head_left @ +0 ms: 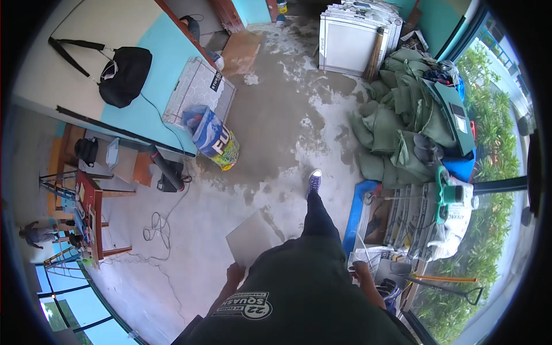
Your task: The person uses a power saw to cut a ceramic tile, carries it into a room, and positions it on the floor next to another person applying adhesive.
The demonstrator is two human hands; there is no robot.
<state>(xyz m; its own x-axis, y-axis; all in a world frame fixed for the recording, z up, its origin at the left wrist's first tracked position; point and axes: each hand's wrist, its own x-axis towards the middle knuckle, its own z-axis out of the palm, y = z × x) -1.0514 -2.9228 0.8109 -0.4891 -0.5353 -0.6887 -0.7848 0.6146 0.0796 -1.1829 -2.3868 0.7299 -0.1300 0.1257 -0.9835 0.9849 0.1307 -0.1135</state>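
Grey panel (253, 234), flat and straight-edged, sits at the lower centre of the frame, tilted above the pale floor (198, 230) as we look down past our dark shirt (310, 282). Our left hand (234, 272) grasps it by its lower-left edge. Our right hand (360, 269), at the lower right of centre, is curled beside some thin pale rods (368, 257); we cannot tell whether it grips them. One purple sneaker (314, 181) points forward near the middle. Above and left of it stands a blue-and-yellow plastic sack (221, 144). Dull green sacks (397, 121) are heaped at the upper right, below large white-faced cartons (348, 46). A black bag (125, 75) hangs against the wall (167, 63) at upper left.
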